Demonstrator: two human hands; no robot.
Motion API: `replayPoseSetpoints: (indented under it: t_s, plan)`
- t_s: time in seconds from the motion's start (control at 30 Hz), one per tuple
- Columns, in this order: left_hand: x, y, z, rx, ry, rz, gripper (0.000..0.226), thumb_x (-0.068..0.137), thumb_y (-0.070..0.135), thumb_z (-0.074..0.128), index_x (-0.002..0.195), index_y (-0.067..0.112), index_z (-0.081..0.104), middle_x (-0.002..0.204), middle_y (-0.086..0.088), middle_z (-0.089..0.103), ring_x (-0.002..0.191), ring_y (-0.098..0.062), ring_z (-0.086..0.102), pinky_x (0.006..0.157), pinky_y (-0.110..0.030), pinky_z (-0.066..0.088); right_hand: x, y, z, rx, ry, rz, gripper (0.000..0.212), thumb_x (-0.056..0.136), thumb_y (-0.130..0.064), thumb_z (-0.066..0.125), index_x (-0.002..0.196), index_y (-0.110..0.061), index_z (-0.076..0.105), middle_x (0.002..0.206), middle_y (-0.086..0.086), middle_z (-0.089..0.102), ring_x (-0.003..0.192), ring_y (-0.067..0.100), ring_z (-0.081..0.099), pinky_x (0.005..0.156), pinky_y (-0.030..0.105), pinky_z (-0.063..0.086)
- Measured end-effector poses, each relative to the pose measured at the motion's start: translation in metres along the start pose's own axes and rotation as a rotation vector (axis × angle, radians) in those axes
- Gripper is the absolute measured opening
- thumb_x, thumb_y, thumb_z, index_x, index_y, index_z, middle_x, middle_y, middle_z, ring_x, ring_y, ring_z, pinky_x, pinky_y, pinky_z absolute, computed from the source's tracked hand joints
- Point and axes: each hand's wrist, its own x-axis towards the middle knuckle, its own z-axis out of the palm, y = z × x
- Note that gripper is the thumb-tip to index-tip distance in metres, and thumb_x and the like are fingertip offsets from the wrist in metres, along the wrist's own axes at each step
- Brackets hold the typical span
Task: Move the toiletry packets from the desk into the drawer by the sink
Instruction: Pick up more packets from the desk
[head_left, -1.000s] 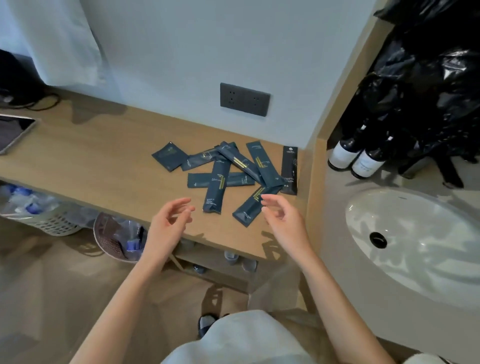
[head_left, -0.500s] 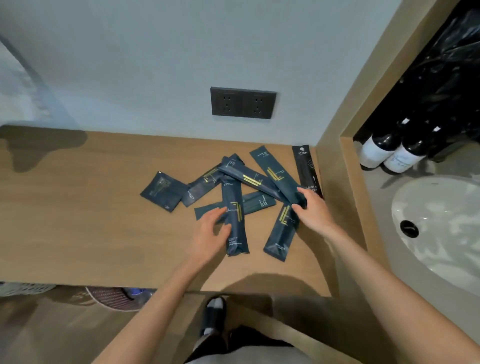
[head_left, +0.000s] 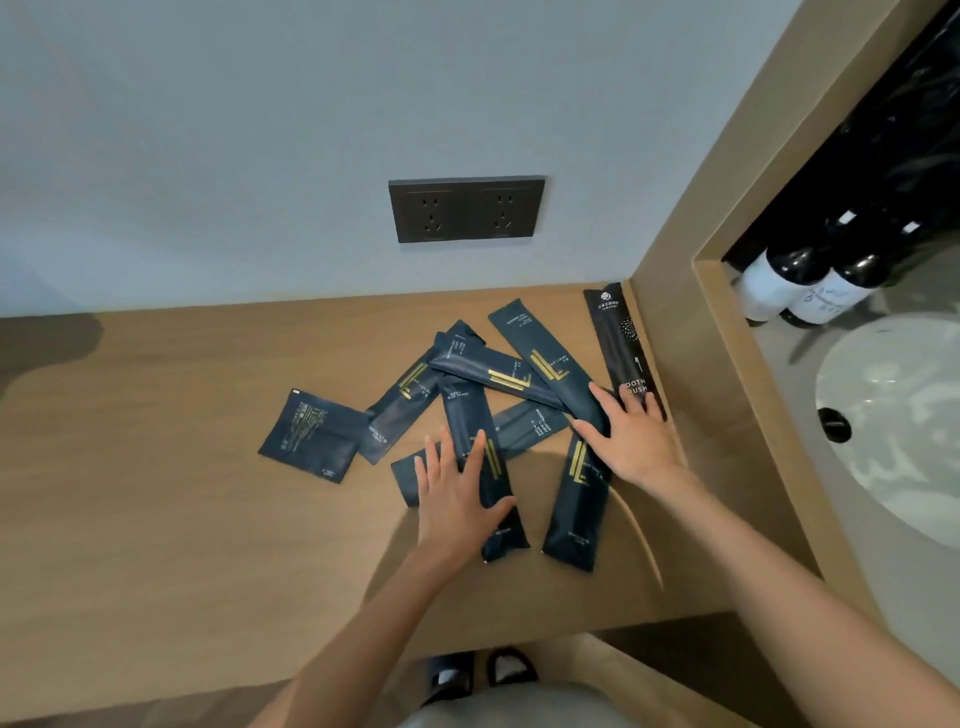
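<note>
Resting flat on the packets (head_left: 540, 358), the left hand (head_left: 457, 493) and right hand (head_left: 631, 441) have straight fingers, holding nothing. Those packets lie heaped on the desk (head_left: 156, 519), long ones pointing away under both hands.

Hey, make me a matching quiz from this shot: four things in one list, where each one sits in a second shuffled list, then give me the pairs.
Things
1. square packet
2. toothbrush packet
3. two bottles
4. socket plate

Places
A. on the wall above the desk
B. beside the sink
C. leftmost packet on the desk
D. rightmost packet, along the wooden side panel

Pairs: 1-C, 2-D, 3-B, 4-A
</note>
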Motion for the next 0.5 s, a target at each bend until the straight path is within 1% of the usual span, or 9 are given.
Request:
replayPoseSetpoints:
  t_s: [0.07, 0.1, 0.17, 0.2, 0.27, 0.3, 0.4, 0.5]
  plan:
    - [0.001, -0.002, -0.002, -0.007, 0.009, 0.014, 0.087, 0.086, 0.053, 0.056, 0.152, 0.028, 0.005, 0.16, -0.014, -0.002, 0.147, -0.031, -0.008, 0.117, -0.045, -0.006, -0.004, -0.004, 0.003, -0.006, 0.009, -0.007, 0.067, 0.091, -0.068, 0.028, 0.151, -0.037, 0.02, 0.158, 0.009, 0.024, 0.145, 0.039, 0.017, 0.119, 0.045, 0.018]
    - [0.002, -0.004, -0.003, -0.019, 0.021, 0.024, 0.086, 0.086, 0.049, 0.058, 0.152, 0.027, 0.007, 0.159, -0.014, 0.003, 0.148, -0.03, -0.004, 0.119, -0.045, -0.003, -0.006, -0.006, 0.002, -0.005, 0.033, -0.019, 0.065, 0.092, -0.068, 0.028, 0.149, -0.036, 0.027, 0.155, 0.009, 0.032, 0.143, 0.037, 0.026, 0.118, 0.045, 0.023]
    - [0.002, -0.011, -0.009, -0.065, 0.035, 0.029, 0.084, 0.085, 0.039, 0.062, 0.151, 0.027, 0.013, 0.157, -0.011, 0.013, 0.146, -0.028, 0.01, 0.12, -0.042, 0.009, -0.01, -0.008, -0.002, 0.04, 0.115, -0.031, 0.058, 0.093, -0.064, 0.031, 0.141, -0.033, 0.044, 0.143, 0.006, 0.05, 0.13, 0.031, 0.047, 0.11, 0.043, 0.036]
    - [0.003, -0.014, -0.014, -0.087, 0.041, 0.021, 0.082, 0.083, 0.034, 0.063, 0.15, 0.028, 0.017, 0.154, -0.01, 0.019, 0.143, -0.027, 0.018, 0.118, -0.041, 0.016, -0.01, -0.009, -0.006, 0.085, 0.159, -0.021, 0.054, 0.094, -0.06, 0.035, 0.136, -0.031, 0.05, 0.139, 0.006, 0.053, 0.124, 0.029, 0.052, 0.105, 0.043, 0.04]
    - [0.006, -0.021, -0.021, -0.105, 0.057, 0.006, 0.079, 0.081, 0.026, 0.065, 0.148, 0.029, 0.023, 0.146, -0.009, 0.03, 0.133, -0.027, 0.031, 0.111, -0.04, 0.028, -0.005, -0.01, -0.011, 0.169, 0.21, 0.031, 0.049, 0.092, -0.055, 0.045, 0.132, -0.028, 0.051, 0.141, 0.008, 0.048, 0.123, 0.032, 0.05, 0.103, 0.044, 0.043]
    - [0.008, -0.024, -0.024, -0.118, 0.063, 0.002, 0.078, 0.08, 0.022, 0.065, 0.147, 0.029, 0.026, 0.142, -0.009, 0.035, 0.128, -0.026, 0.035, 0.107, -0.038, 0.032, -0.002, -0.012, -0.012, 0.194, 0.202, 0.069, 0.052, 0.09, -0.056, 0.049, 0.134, -0.028, 0.047, 0.144, 0.011, 0.044, 0.126, 0.035, 0.046, 0.104, 0.045, 0.041]
    - [0.013, -0.032, -0.031, -0.187, 0.054, -0.009, 0.079, 0.078, 0.012, 0.064, 0.147, 0.027, 0.028, 0.129, -0.008, 0.043, 0.118, -0.025, 0.039, 0.1, -0.032, 0.033, 0.009, -0.02, -0.015, 0.282, 0.123, 0.197, 0.072, 0.082, -0.06, 0.059, 0.142, -0.028, 0.034, 0.148, 0.014, 0.036, 0.133, 0.04, 0.034, 0.105, 0.047, 0.034]
    - [0.015, -0.037, -0.036, -0.253, 0.043, -0.055, 0.083, 0.078, 0.008, 0.065, 0.149, 0.024, 0.025, 0.121, -0.011, 0.046, 0.114, -0.029, 0.043, 0.096, -0.034, 0.037, 0.018, -0.026, -0.017, 0.423, 0.135, 0.274, 0.082, 0.075, -0.058, 0.069, 0.143, -0.03, 0.032, 0.151, 0.012, 0.031, 0.137, 0.038, 0.025, 0.106, 0.048, 0.03]
